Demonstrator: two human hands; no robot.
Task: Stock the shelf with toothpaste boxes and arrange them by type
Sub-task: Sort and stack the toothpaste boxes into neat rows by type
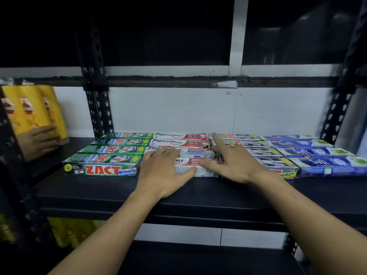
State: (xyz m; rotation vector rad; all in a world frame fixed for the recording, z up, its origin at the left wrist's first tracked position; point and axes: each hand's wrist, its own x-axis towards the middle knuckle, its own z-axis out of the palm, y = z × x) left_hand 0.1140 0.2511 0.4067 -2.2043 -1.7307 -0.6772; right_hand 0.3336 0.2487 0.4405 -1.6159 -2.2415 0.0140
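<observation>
1. A black shelf (198, 193) runs across the whole middle of the frame, with a second dark board below it at the bottom.
2. A white wall (178, 110) fills the centre behind the shelf, bounded by perforated black posts (97, 108) at centre left and at the right edge.
3. Sixteen toothpaste boxes lie flat on the shelf in four columns that touch side by side, each four deep from the front edge to the wall.
4. From left to right the columns are green ZACT Whitening boxes (111, 149), white-and-red Pepsodent boxes (178, 142), silver ZACT Smokers boxes (278, 163) and blue Saft boxes (317, 151).
5. Tall yellow packs (33, 110) stand at the upper left, well apart from the boxes.
6. More yellow packs (69, 231) show dimly at the lower left, under the shelf.
7. The left hand (164, 171) lies flat at centre on the two nearest Pepsodent boxes, fingers straight and together, thumb stretched right along the frontmost box; it pinches nothing.
8. The right hand (232, 163), just right of centre, is spread over the seam between the Pepsodent and silver columns, forefinger pointing toward the wall, thumb touching the frontmost Pepsodent box (207, 172).
</observation>
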